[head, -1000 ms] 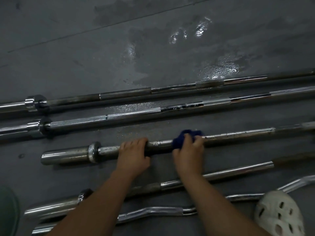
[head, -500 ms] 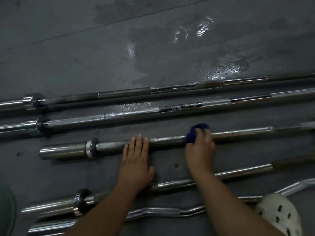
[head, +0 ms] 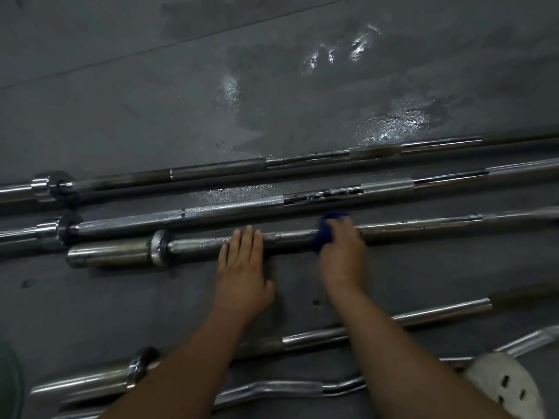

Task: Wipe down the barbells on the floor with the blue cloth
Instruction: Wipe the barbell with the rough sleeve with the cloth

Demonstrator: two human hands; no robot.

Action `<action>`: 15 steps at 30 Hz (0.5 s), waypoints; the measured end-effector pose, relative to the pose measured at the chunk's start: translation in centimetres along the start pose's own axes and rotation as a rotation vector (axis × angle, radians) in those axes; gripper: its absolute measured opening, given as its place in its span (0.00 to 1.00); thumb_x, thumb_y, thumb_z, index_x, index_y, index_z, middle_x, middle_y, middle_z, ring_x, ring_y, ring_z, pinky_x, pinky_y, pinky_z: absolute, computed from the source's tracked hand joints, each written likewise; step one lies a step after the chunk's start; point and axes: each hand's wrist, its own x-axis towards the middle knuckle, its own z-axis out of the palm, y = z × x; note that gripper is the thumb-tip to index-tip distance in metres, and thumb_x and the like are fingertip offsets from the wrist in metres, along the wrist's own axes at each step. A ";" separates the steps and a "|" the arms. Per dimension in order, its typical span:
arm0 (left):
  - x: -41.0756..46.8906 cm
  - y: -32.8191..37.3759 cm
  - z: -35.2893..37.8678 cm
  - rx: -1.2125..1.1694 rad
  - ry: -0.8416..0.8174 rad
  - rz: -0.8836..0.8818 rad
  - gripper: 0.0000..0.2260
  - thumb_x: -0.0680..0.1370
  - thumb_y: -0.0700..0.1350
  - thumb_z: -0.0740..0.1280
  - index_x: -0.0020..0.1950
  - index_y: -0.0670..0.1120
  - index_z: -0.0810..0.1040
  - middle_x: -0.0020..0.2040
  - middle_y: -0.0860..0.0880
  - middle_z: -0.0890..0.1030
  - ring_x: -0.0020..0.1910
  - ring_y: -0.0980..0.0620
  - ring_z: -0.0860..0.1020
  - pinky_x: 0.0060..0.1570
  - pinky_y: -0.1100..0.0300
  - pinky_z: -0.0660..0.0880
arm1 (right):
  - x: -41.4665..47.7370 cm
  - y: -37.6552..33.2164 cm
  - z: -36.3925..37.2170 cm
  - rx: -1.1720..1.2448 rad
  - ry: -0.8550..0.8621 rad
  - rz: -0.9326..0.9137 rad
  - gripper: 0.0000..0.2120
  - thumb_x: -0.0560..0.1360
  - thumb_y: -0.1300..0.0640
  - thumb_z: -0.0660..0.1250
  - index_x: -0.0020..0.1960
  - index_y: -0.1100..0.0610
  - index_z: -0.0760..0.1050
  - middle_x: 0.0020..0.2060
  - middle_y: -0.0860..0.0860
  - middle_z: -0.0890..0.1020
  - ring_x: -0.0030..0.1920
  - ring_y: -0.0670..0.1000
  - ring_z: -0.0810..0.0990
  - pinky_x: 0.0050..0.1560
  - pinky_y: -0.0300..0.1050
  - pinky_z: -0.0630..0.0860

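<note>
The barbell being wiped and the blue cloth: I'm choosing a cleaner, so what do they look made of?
The barbell: apparently chromed steel, shiny with dull, dark-spotted patches, maybe rust or grime. The blue cloth: soft fabric, bunched; weave too blurred to tell.

White perforated clog (head: pixel 505 385) lower right, green object (head: pixel 9 385) lower left

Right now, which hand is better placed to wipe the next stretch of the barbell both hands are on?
Right. The right hand grips the blue cloth against the barbell, so it probably only needs to slide along. The left hand lies flat, fingers straight on the shaft, with no cloth.
</note>
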 end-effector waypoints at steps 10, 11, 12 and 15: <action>0.7 0.0 -1.2 0.037 0.123 -0.004 0.30 0.60 0.53 0.66 0.62 0.52 0.77 0.55 0.47 0.75 0.54 0.42 0.73 0.54 0.49 0.70 | -0.7 2.6 -0.7 -0.041 -0.068 0.060 0.26 0.67 0.68 0.61 0.62 0.50 0.73 0.68 0.49 0.68 0.56 0.60 0.76 0.58 0.55 0.76; 0.5 0.1 -1.0 0.025 0.109 -0.010 0.27 0.60 0.53 0.65 0.59 0.53 0.77 0.54 0.47 0.74 0.53 0.42 0.72 0.54 0.49 0.70 | -1.9 1.6 0.2 -0.031 -0.124 -0.030 0.27 0.66 0.68 0.62 0.63 0.51 0.73 0.68 0.51 0.69 0.57 0.61 0.76 0.59 0.53 0.75; 0.3 0.2 -0.8 0.015 0.092 -0.011 0.26 0.60 0.53 0.64 0.58 0.54 0.77 0.54 0.47 0.74 0.53 0.42 0.72 0.54 0.49 0.69 | -3.1 0.9 1.0 -0.017 -0.210 -0.136 0.28 0.65 0.68 0.62 0.64 0.52 0.74 0.68 0.52 0.70 0.58 0.61 0.76 0.61 0.52 0.74; -0.8 -0.1 0.2 0.014 0.017 0.023 0.28 0.61 0.53 0.64 0.62 0.53 0.74 0.65 0.47 0.73 0.63 0.44 0.72 0.64 0.46 0.66 | -3.9 1.7 0.3 -0.023 -0.389 -0.214 0.29 0.67 0.65 0.63 0.67 0.49 0.72 0.69 0.49 0.70 0.59 0.58 0.76 0.60 0.50 0.74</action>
